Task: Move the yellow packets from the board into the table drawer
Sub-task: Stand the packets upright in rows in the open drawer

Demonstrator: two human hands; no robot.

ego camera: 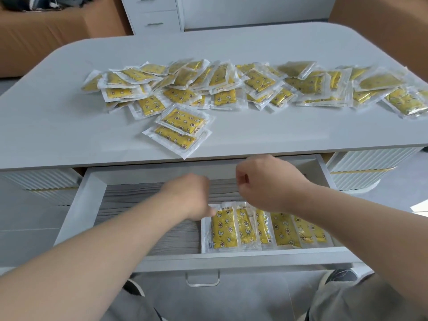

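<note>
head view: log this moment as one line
drawer open; row of packets inside, right side; packet pile on tabletop; left hand at row's left end; right hand curled, empty, above row

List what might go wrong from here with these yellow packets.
The clear-wrapped yellow packet nearest the grey tabletop front edge pokes a corner past it and could slip off, into the open white drawer or past it. The left hand is right beside the overlapping packet row in the drawer; a nudge may scatter it.
</note>
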